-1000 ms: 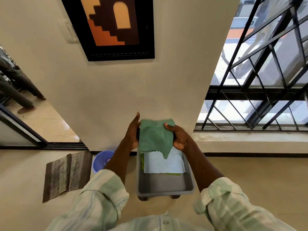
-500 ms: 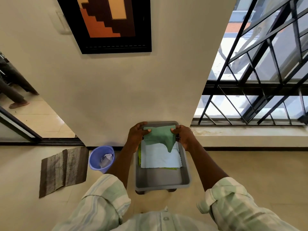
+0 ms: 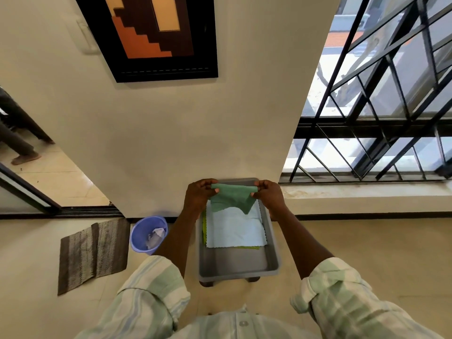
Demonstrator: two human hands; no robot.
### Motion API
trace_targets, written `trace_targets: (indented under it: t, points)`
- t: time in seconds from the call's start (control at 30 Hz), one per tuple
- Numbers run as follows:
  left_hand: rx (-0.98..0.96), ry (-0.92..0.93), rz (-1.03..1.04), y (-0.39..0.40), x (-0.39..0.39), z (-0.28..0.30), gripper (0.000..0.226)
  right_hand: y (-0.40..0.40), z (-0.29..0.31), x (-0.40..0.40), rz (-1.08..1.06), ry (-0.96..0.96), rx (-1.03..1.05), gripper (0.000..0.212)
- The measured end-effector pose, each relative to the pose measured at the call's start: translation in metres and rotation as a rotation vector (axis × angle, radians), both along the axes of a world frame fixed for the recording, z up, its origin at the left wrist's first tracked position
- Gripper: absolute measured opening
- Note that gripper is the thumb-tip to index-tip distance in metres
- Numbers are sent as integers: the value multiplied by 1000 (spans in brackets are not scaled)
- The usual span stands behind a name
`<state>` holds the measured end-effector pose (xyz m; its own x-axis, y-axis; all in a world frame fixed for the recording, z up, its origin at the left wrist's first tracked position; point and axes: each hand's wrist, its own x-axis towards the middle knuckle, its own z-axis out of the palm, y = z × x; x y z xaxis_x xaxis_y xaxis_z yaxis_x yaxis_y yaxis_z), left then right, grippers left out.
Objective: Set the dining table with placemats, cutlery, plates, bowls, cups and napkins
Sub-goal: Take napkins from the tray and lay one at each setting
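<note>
The green napkin (image 3: 232,199) is hanging lower now, closer to the gray tray (image 3: 274,243). The left hand (image 3: 199,195) and right hand (image 3: 269,195) are pinching its top corners. It is dangling over a white napkin (image 3: 234,231).

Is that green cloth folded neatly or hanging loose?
Hanging loose. The green cloth is pinched at its top corners by the left hand and right hand, drooping unevenly.

hands: left hand (image 3: 199,195) and right hand (image 3: 269,195) pinch green napkin (image 3: 232,198) above tray's far edge
tray: grey tray (image 3: 238,264) holds pale napkin (image 3: 234,230)
</note>
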<state>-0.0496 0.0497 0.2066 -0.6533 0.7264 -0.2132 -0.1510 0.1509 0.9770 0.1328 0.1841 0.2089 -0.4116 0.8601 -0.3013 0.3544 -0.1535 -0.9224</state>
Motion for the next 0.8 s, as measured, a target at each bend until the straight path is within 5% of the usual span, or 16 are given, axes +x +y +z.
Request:
trace_targets:
  t: [0.13, 0.57, 0.8]
  points:
    - [-33, 47, -41, 1, -6, -1, 33, -2, 4, -2, -1, -63, 146, 12]
    - [-22, 508, 52, 4, -15, 15, 9, 3, 25, -13, 33, -69, 258, 7]
    - [19, 148, -48, 14, -20, 43, 10, 8, 49, -17, -50, 139, 187, 16]
